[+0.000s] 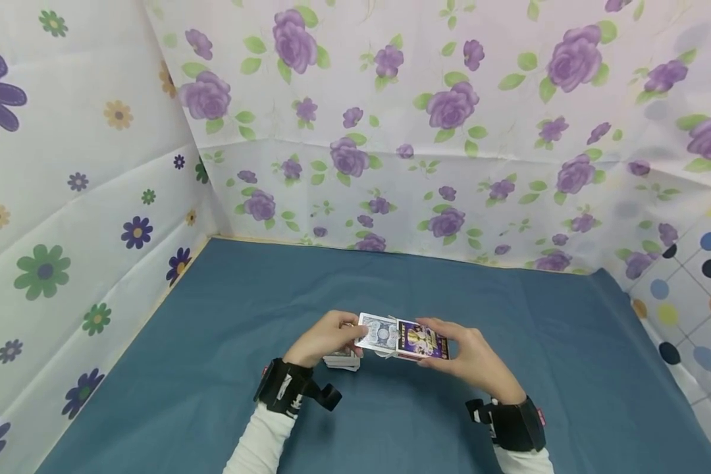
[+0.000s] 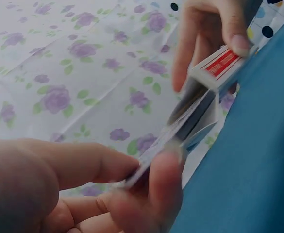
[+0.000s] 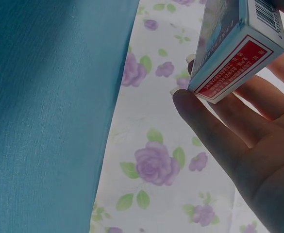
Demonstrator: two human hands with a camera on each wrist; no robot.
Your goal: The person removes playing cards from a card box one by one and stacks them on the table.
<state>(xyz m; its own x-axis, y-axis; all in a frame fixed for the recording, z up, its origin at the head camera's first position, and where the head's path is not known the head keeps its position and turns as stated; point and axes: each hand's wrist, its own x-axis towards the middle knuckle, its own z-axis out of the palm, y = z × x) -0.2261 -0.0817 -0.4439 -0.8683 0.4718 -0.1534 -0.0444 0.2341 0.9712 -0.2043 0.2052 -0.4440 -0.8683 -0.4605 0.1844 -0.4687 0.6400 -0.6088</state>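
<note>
My left hand (image 1: 327,337) pinches a packet of playing cards (image 1: 380,333) with a patterned grey-blue back between thumb and fingers. The far end of these cards sits in the open mouth of a card box (image 1: 422,340), which has a purple and gold face. My right hand (image 1: 476,355) grips that box by its edges from the right. In the left wrist view a flap hangs out below the mouth of the box (image 2: 217,73). Red panel and barcode show on the box (image 3: 236,65) in the right wrist view. Below my left hand lies a stack of cards (image 1: 343,361), partly hidden.
A blue cloth (image 1: 272,276) covers the table. Flower-printed sheets (image 1: 343,197) stand upright along its back and left edges, and a dotted sheet (image 1: 696,316) lines the right. Each wrist wears a black strap (image 1: 284,387).
</note>
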